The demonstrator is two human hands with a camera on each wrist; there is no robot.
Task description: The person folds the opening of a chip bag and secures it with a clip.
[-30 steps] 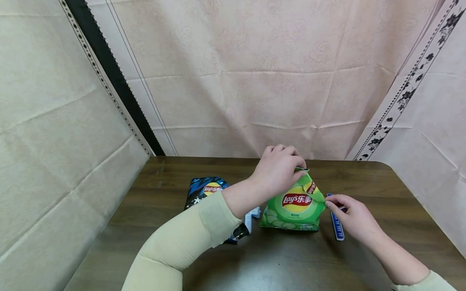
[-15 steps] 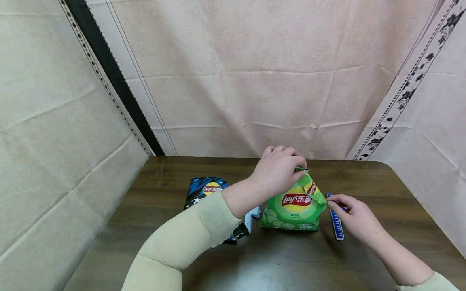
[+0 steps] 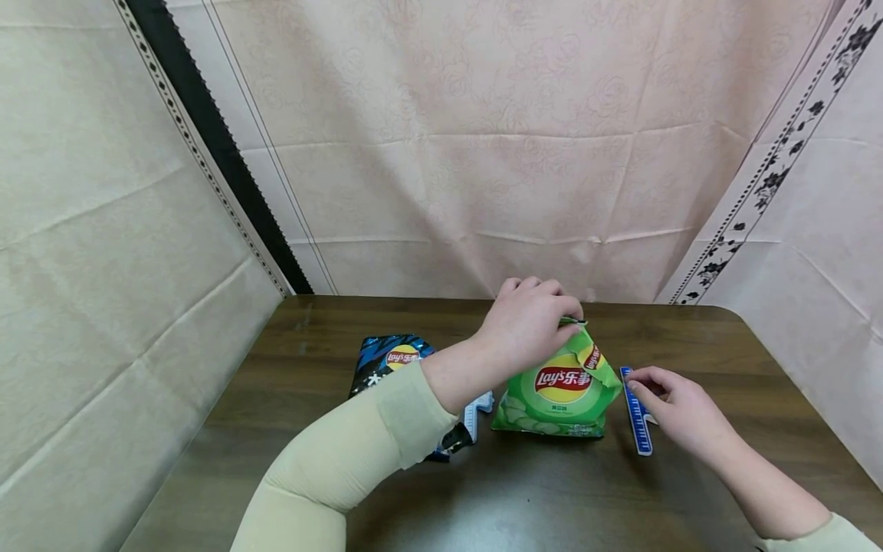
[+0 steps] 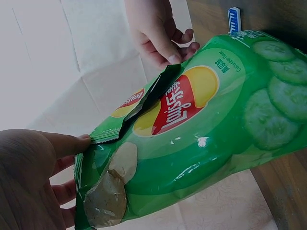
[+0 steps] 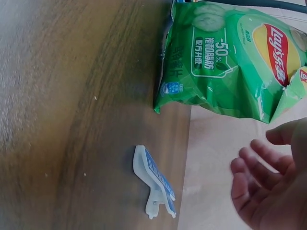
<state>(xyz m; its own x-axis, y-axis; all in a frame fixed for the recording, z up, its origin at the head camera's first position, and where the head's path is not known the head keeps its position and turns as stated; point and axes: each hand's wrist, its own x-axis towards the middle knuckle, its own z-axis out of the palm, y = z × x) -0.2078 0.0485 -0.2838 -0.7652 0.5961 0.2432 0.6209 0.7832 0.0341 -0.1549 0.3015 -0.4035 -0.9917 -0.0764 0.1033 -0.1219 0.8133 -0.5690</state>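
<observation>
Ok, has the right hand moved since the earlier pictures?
Yes, slightly: in the head view, the right hand has shifted rightward, away from the green chip bag, uncovering more of the blue clip, which lies unmoved on the table.

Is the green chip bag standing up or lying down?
Standing up: in the head view, the green chip bag has its bottom on the table, and the left hand holds its top.

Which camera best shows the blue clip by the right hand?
The right wrist view: the blue clip shows whole there, seen from the side. The head view shows its blue top, partly covered by the right hand; the left wrist view shows only one end beyond the green bag.
</observation>
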